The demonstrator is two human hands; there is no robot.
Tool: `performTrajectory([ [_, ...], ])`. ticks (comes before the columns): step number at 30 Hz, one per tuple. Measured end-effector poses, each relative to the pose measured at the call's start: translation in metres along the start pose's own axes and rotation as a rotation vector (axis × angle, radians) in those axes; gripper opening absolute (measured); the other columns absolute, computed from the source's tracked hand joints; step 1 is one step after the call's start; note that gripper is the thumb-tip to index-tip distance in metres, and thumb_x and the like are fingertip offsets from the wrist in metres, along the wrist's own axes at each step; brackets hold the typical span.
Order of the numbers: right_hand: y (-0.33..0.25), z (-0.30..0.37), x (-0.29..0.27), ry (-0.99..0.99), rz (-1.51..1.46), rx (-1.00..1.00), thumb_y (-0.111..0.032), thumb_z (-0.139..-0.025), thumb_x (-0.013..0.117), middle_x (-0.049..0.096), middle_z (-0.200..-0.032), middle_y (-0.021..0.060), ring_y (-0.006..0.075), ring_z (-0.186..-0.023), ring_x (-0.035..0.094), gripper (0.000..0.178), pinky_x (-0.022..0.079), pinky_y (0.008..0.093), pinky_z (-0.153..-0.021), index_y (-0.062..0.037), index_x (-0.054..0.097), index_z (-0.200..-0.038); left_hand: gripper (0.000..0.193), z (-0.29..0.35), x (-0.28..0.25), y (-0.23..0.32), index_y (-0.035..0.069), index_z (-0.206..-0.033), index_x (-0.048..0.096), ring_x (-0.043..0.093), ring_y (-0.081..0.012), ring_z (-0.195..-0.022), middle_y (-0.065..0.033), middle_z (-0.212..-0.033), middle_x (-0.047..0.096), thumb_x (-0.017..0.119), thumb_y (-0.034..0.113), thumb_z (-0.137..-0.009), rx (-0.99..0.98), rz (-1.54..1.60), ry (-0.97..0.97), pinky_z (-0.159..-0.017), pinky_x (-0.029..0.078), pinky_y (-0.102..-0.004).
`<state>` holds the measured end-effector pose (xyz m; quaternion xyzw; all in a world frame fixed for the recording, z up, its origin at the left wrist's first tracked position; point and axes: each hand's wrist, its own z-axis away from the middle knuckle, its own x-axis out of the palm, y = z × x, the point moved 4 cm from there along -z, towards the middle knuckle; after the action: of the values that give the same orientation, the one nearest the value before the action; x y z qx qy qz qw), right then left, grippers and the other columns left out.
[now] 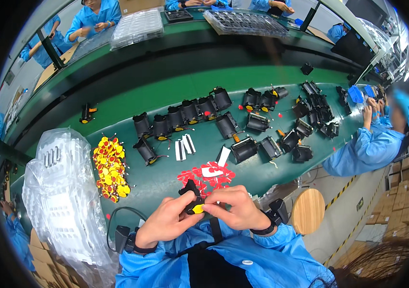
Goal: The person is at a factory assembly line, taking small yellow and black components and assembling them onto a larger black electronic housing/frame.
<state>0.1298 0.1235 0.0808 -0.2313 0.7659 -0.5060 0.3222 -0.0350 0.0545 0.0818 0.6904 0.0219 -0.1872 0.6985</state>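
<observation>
Close in front of my body, my left hand (166, 222) is closed round a black plastic housing (191, 188). A small yellow disc (198, 209) sits at the near side of that housing. My right hand (237, 207) pinches the disc's edge between thumb and fingers. Just beyond my hands, a pile of red round stickers (223, 178) with pale backing pieces lies on the green bench. To the left is a heap of yellow and red discs (109, 165) with short wires. My fingers partly hide the held housing.
Several black housings (175, 116) stand in a row across the green bench (159, 163), with more scattered to the right. White strips (185, 146) lie midway. Plastic-wrapped trays (63, 192) are stacked at the left. A co-worker (370, 146) sits at the right, near a wooden stool (308, 211).
</observation>
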Motion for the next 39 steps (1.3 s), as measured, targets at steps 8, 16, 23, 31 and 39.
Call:
performTrajectory([
  [8, -0.007, 0.001, 0.003, 0.153, -0.007, -0.061, -0.008, -0.084, 0.074, 0.070, -0.099, 0.0177, 0.0265, -0.083, 0.070, 0.044, 0.055, 0.0332, -0.072, 0.0037, 0.061, -0.124, 0.018, 0.003, -0.005, 0.011, 0.001, -0.095, 0.050, 0.051, -0.0204, -0.054, -0.0119, -0.067, 0.052, 0.063, 0.014, -0.096, -0.030, 0.077, -0.068, -0.051, 0.037, -0.0383],
  [16, 0.003, 0.018, 0.011, 0.083, -0.097, -0.095, -0.016, -0.076, 0.082, 0.071, -0.100, 0.0144, 0.0197, -0.082, 0.070, 0.064, 0.055, 0.0308, -0.074, 0.0044, 0.059, -0.132, 0.020, 0.027, 0.010, 0.022, 0.000, -0.105, 0.058, 0.060, -0.0279, -0.061, -0.0144, -0.076, 0.061, 0.068, 0.010, -0.092, -0.030, 0.132, 0.048, -0.057, 0.046, -0.0340],
  [23, -0.006, 0.004, 0.006, -0.241, 0.030, -0.073, -0.015, -0.078, 0.080, 0.051, -0.143, 0.0247, 0.0355, -0.127, 0.057, 0.087, 0.046, 0.0404, -0.105, 0.0038, 0.035, -0.150, 0.019, 0.036, 0.015, 0.002, 0.001, -0.101, 0.062, 0.068, -0.0313, -0.073, -0.0144, -0.084, 0.067, 0.071, 0.006, -0.085, 0.290, -0.262, 0.091, -0.062, 0.052, -0.0395],
  [31, -0.022, -0.034, 0.047, -0.506, 0.429, -0.201, -0.015, -0.066, 0.085, 0.052, -0.139, 0.0258, 0.0404, -0.130, 0.051, 0.083, 0.045, 0.0433, -0.107, 0.0057, 0.047, -0.137, 0.030, 0.083, 0.014, 0.006, -0.005, -0.109, 0.062, 0.061, -0.0297, -0.075, -0.0100, -0.077, 0.056, 0.069, 0.001, -0.080, 0.276, -0.605, 0.362, -0.071, 0.050, -0.0374],
  [39, 0.006, -0.080, 0.095, -0.587, 0.821, -0.296, -0.029, -0.070, 0.086, 0.044, -0.134, 0.0322, 0.0532, -0.141, 0.024, 0.078, 0.026, 0.0641, -0.111, 0.0010, 0.050, -0.133, 0.015, 0.221, -0.049, 0.046, 0.000, -0.091, 0.069, 0.064, -0.0278, -0.065, -0.0130, -0.074, 0.064, 0.069, -0.003, -0.077, -0.004, -0.518, 1.093, -0.058, 0.050, -0.0349],
])
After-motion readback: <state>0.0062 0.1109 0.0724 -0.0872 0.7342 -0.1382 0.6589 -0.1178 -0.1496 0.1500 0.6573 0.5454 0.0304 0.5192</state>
